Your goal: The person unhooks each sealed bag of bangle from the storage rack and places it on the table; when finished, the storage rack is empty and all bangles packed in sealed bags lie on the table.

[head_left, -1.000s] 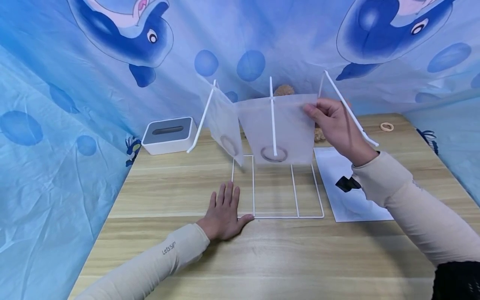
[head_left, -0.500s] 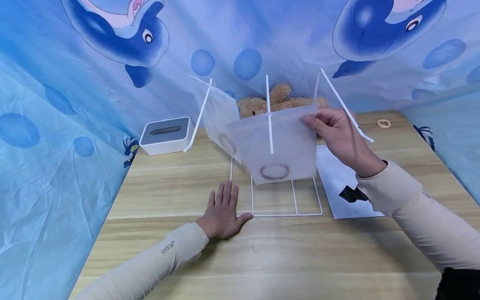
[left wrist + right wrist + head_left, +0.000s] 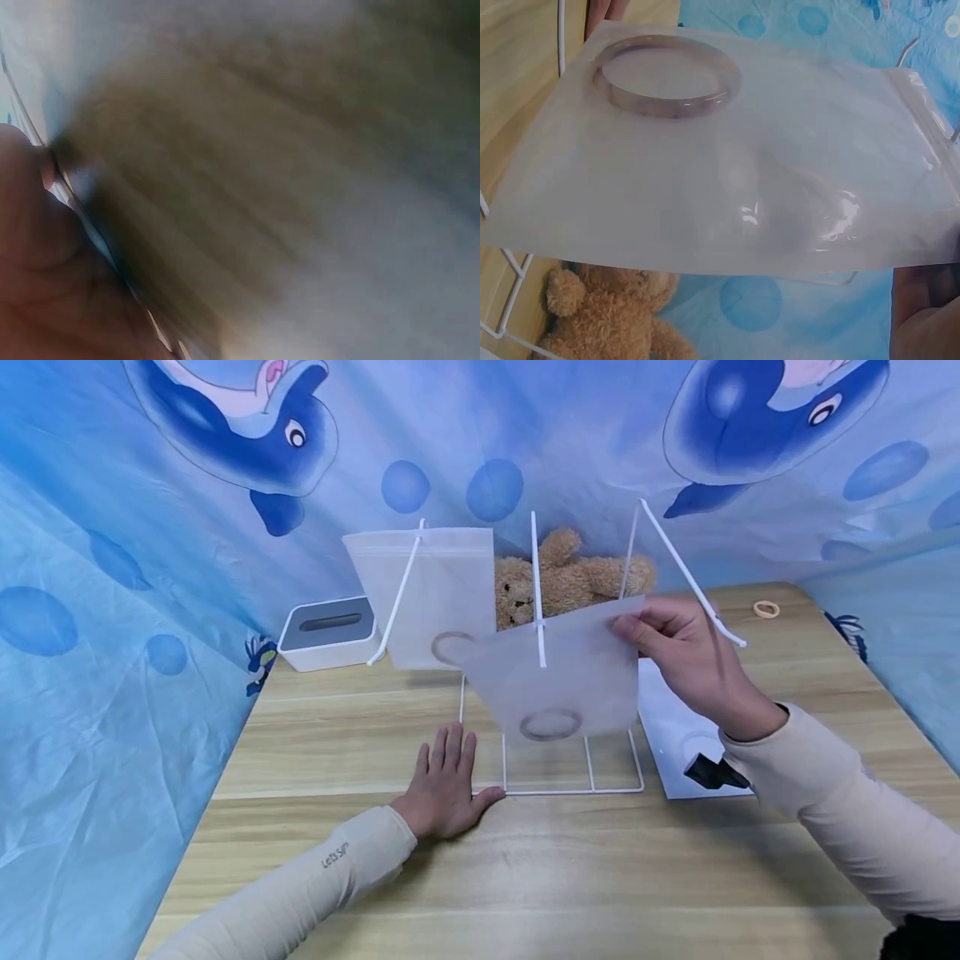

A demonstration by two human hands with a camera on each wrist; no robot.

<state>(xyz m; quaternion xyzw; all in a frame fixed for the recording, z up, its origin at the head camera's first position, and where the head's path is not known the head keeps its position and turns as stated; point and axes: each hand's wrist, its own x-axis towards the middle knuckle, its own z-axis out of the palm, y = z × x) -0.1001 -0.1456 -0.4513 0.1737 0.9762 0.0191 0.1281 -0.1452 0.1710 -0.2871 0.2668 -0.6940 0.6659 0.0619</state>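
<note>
My right hand [image 3: 693, 660] pinches the upper right edge of a translucent zip bag [image 3: 585, 664] on the middle arm of a white wire rack [image 3: 540, 792]. A ring-shaped bangle [image 3: 671, 109] shows through the bottom of this bag. A second translucent zip bag [image 3: 442, 589] hangs from the rack's left arm, with another bangle [image 3: 438, 647] inside. The rack's right arm [image 3: 690, 568] passes in front of my right hand. My left hand [image 3: 446, 789] lies flat with fingers spread at the base's front left corner. The left wrist view is too blurred to add more.
At the back left stands a white and grey tissue box [image 3: 330, 631]. A brown teddy bear [image 3: 577, 585] is behind the rack. A white sheet [image 3: 675, 743] lies under my right forearm, and a small wooden ring [image 3: 767, 609] is at the back right.
My right hand has drawn the middle bag lower and toward me, tilting it. The left bag has turned to face front, uncovering the teddy bear. My left hand has stayed put.
</note>
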